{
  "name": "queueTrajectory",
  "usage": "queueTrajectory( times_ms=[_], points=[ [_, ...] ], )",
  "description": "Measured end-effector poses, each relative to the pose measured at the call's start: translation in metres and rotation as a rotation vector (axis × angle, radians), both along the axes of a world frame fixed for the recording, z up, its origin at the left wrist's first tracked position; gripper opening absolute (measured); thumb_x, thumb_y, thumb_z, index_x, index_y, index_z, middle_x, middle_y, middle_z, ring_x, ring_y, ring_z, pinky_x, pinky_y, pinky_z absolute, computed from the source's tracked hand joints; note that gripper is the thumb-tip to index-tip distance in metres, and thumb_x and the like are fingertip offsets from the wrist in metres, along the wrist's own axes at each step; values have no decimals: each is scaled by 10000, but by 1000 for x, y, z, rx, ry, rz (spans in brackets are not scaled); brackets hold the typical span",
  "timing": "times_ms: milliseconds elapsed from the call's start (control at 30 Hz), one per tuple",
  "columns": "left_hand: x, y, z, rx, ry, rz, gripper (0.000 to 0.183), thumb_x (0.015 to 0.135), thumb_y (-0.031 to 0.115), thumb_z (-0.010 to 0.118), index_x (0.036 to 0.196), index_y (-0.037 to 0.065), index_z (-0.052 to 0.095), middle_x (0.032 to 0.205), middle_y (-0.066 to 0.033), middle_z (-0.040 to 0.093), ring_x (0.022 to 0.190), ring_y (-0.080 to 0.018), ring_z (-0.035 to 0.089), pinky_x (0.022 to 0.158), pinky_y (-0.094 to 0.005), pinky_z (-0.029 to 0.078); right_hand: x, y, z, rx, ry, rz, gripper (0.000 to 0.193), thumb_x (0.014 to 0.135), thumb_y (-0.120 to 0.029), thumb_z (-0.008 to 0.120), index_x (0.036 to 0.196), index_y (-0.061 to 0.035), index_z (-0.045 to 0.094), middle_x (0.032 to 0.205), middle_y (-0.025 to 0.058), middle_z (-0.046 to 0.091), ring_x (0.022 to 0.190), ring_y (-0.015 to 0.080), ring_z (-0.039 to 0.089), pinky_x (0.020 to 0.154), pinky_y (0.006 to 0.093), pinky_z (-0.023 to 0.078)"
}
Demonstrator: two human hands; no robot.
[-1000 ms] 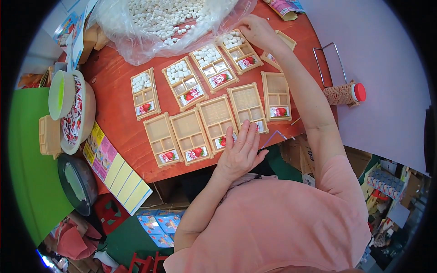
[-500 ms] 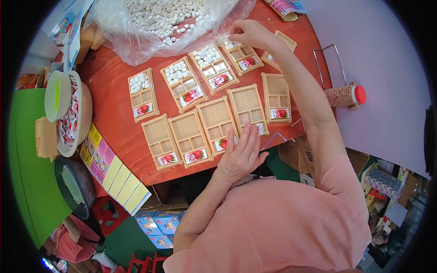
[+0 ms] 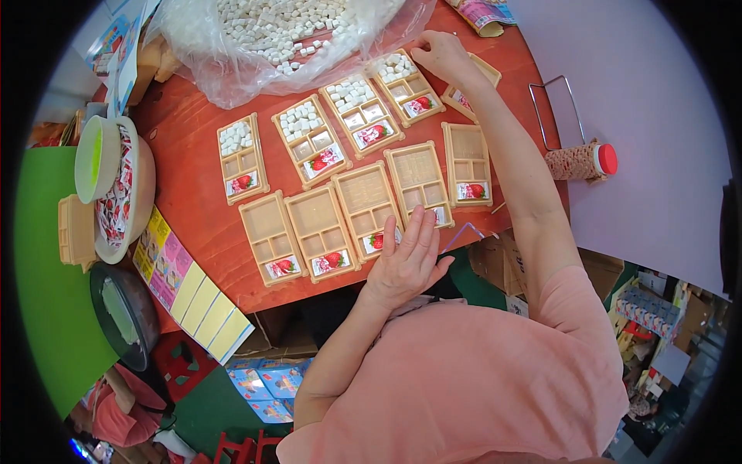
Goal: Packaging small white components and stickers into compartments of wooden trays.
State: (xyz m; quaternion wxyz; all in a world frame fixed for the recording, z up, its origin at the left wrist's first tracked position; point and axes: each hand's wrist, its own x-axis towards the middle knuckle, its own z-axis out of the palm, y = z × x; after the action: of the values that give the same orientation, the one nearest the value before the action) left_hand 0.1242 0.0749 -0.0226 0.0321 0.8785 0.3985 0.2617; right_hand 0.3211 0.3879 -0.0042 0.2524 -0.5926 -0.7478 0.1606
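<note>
My right hand (image 3: 444, 59) is at the far right of the table with its fingers curled together. What is in them, if anything, is hidden. Just left of it, a beige divided tray (image 3: 407, 91) has small white cubes, like mini marshmallows (image 3: 396, 68), in its large compartment and a strawberry-print packet (image 3: 418, 105) in a small one. Another tray (image 3: 485, 68) lies partly behind my right wrist. Near the table's front edge, my left hand (image 3: 406, 267) has its fingers stretched out, over the lower end of a tray (image 3: 417, 174) and its packet.
A clear plastic bag (image 3: 209, 73) heaped with white cubes lies at the back. Several more trays stand in two rows. On the left is a bowl (image 3: 144, 182) of packets. A red-lidded jar (image 3: 573, 161) and a wire stand (image 3: 539, 116) are at the right.
My right hand has moved right, off the back-row tray, uncovering the white cubes in its large compartment. My left hand has stayed nearly still.
</note>
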Motion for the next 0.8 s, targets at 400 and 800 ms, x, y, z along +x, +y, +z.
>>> queueTrajectory(
  times_ms=[400,800],
  points=[
    [-1,1,0,3,-35,-8,501,836,419,737,1112,4,688,1414,-189,551,1422,-341,432,1155,-636,250,-56,-40,21,74,144,204,231,919,-176,685,1032,25,699,897,130,697,810,216,661,747,330,517],
    [-1,0,0,3,-27,-6,494,822,418,744,1083,1,696,1400,-184,560,1422,-340,430,1160,-638,244,-96,-48,13,-79,296,191,253,906,-185,649,989,49,693,883,155,711,794,239,683,733,353,531]
  ],
)
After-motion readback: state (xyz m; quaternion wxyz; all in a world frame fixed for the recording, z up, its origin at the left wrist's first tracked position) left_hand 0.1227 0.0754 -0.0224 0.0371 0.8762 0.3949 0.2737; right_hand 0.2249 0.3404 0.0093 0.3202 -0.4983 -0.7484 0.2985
